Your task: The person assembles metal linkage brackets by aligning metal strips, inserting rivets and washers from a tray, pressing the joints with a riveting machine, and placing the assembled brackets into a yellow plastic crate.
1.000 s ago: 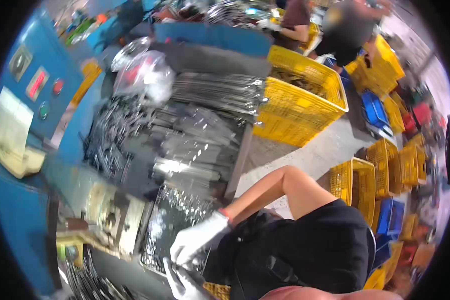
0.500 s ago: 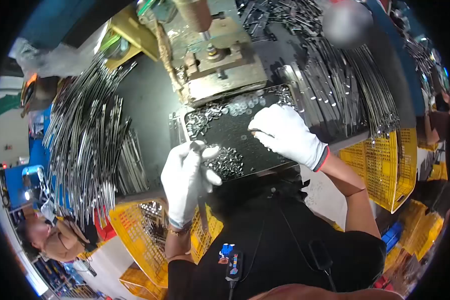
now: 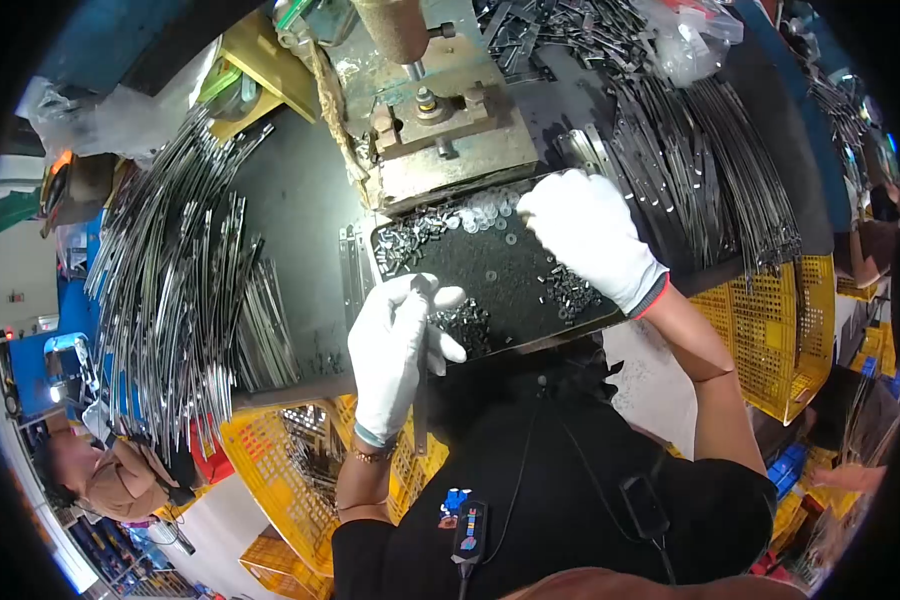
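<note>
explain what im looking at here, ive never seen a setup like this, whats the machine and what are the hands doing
There is no robot here: every picture comes from one camera worn on a person's head, looking down past their chest. The left hand and right hand wear white gloves.

The metal machine at the top has a rod pointing down over a fixture. In front of it sits a dark tray with small metal parts and washers. Bundles of long strips lie on both sides, on the left and right.

The left hand holds a thin metal strip. The right hand is over the tray's far right part; whether its fingers pinch anything is hidden.
</note>
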